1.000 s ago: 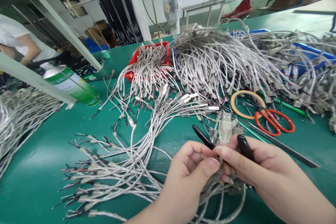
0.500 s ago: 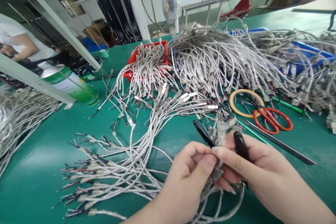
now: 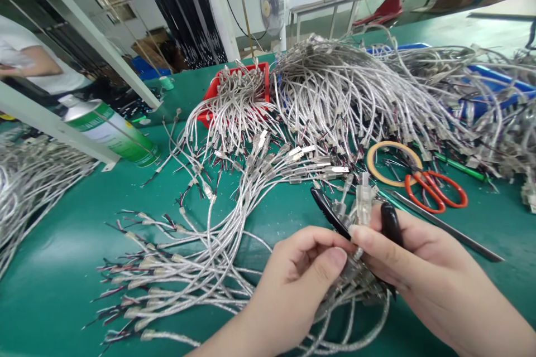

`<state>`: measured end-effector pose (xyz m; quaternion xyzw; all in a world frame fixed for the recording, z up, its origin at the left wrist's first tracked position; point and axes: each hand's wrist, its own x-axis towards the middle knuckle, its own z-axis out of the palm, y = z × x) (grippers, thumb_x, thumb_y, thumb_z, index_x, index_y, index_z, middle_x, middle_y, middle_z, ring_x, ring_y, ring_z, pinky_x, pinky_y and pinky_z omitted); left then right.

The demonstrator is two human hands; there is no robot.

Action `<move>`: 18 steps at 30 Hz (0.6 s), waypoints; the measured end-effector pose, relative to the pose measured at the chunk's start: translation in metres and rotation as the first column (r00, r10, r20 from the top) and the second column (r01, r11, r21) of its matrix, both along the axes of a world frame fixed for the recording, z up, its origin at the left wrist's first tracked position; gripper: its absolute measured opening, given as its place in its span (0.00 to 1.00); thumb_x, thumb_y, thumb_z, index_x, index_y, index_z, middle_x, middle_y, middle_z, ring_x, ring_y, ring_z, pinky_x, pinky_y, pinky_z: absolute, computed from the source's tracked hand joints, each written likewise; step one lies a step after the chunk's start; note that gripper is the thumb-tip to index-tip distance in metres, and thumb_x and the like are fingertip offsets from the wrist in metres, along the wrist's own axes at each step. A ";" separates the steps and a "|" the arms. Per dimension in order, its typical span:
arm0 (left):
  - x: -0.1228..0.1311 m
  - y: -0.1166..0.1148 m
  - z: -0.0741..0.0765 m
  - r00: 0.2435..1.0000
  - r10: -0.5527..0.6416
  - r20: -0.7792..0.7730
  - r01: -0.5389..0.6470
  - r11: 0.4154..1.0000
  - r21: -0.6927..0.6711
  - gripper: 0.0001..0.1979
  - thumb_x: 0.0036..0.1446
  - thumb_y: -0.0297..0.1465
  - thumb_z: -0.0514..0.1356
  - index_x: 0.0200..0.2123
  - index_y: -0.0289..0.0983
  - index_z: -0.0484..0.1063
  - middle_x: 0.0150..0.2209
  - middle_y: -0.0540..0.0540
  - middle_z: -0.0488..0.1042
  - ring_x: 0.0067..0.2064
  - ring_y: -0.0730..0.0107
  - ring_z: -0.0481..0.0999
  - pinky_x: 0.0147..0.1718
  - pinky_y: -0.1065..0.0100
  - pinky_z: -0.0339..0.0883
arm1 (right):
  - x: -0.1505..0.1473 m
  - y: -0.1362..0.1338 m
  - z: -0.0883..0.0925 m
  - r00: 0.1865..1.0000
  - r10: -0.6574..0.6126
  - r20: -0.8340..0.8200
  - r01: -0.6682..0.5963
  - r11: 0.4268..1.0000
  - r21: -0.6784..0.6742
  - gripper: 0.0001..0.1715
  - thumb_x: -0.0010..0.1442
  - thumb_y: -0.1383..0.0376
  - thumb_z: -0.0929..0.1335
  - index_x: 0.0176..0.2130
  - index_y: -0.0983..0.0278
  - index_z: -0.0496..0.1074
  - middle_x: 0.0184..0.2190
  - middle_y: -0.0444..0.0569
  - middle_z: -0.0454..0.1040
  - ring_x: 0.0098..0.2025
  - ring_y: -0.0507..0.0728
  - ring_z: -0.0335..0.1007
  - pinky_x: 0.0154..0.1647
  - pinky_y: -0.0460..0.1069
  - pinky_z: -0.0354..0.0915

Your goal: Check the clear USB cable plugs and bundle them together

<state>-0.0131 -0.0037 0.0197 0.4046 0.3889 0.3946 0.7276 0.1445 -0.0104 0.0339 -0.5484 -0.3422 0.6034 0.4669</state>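
Silver-grey cables [image 3: 335, 100] w/ red-black tips, green table [image 3: 62, 256], orange scissors [image 3: 435, 192], red bin [image 3: 218, 86], green-white spray can [image 3: 113, 134].

The left hand [image 3: 299, 279] and the right hand [image 3: 419, 268] are both bare. The wrists and forearms are bare too, right down to the picture's lower edge. The nails are plain. The left thumbnail is cut short, and the right hand's fingernails are slightly longer and rounded.
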 end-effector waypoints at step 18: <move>-0.005 0.007 0.010 0.995 -0.104 0.003 0.103 0.982 -0.155 0.17 0.44 0.37 0.76 0.38 0.37 0.82 0.29 0.47 0.79 0.26 0.73 0.75 0.31 0.68 0.71 | 0.009 0.012 -0.001 1.000 -0.024 -0.001 0.024 0.997 0.071 0.25 0.56 0.48 0.75 0.24 0.60 0.65 0.17 0.40 0.63 0.21 0.50 0.54 0.22 0.45 0.55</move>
